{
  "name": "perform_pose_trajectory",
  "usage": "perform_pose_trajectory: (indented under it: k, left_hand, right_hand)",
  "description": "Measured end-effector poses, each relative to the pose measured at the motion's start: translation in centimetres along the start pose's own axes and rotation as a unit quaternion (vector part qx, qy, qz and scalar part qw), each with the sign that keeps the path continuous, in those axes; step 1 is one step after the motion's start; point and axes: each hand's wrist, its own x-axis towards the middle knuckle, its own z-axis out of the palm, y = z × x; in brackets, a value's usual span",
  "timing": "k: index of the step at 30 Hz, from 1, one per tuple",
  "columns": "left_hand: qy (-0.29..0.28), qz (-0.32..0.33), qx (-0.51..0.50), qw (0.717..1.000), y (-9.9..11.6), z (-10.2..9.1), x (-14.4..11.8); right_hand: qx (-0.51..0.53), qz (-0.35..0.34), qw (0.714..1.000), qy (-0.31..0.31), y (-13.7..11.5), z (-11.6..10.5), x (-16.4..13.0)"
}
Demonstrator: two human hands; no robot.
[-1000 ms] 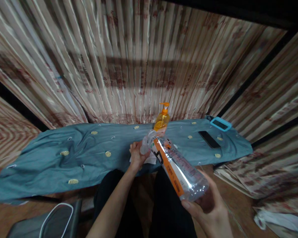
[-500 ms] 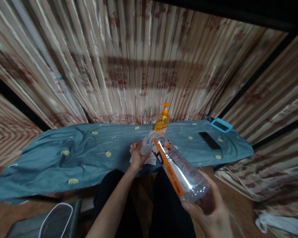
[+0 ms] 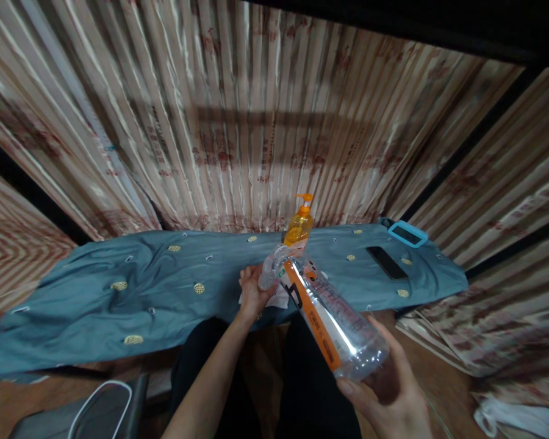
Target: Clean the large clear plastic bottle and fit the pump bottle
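Observation:
My right hand (image 3: pixel 388 381) is wrapped round the base of a clear plastic bottle (image 3: pixel 333 317) with an orange label. The bottle is tilted, its narrower end towards the left hand. My left hand (image 3: pixel 254 289) has its fingers closed around a clear, rounded, cup-like piece (image 3: pixel 268 272) at that end of the bottle; whether the two touch I cannot tell. Beneath the left hand lies a white cloth or tissue (image 3: pixel 281 299), partly hidden. Just behind the clear piece stands a pump bottle (image 3: pixel 299 227) of yellow liquid with an orange pump, its lower part covered by the clear bottle.
A blue-green patterned cloth (image 3: pixel 165 305) covers the narrow table. On its right side are a black phone (image 3: pixel 387 262) and a light-blue framed device (image 3: pixel 408 233). Striped curtains (image 3: pixel 238 122) hang behind. A dark seat (image 3: pixel 41 421) with a white loop (image 3: pixel 100 396) is at lower left.
Almost nothing differs. The view has shifted slightly, and both hands keep their hold on the bottle and the clear piece.

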Motion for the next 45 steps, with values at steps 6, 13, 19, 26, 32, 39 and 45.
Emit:
perform_pose_trajectory:
  k: [6, 13, 19, 26, 32, 39, 45]
  left_hand:
    - [-0.008, -0.001, -0.005, 1.0, 0.07, -0.14, -0.02]
    - [-0.002, 0.004, -0.001, 1.0, -0.03, -0.07, -0.03]
    - [0.013, 0.006, -0.005, 1.0, -0.01, -0.06, -0.06]
    - [-0.001, 0.004, -0.001, 1.0, 0.2, -0.26, 0.03]
    - [0.001, 0.005, -0.004, 1.0, 0.25, -0.18, 0.0]
    - [0.009, 0.009, 0.001, 1.0, 0.15, -0.1, 0.0]
    - [0.005, 0.004, 0.0, 1.0, 0.26, -0.15, -0.02]
  right_hand:
    - [-0.014, 0.0, 1.0, -0.003, -0.14, -0.06, -0.02]
    - [-0.014, -0.011, 1.0, -0.002, 0.02, -0.07, 0.02]
    - [-0.024, -0.001, 1.0, -0.01, -0.52, -0.04, -0.03]
    - [-0.023, -0.01, 1.0, -0.003, -0.72, 0.05, -0.13]
    - [-0.025, -0.001, 1.0, 0.0, -0.84, 0.16, -0.24]
    - [-0.017, 0.002, 1.0, -0.006, -0.73, 0.05, -0.23]
    - [-0.029, 0.001, 1.0, -0.008, -0.63, -0.14, -0.13]
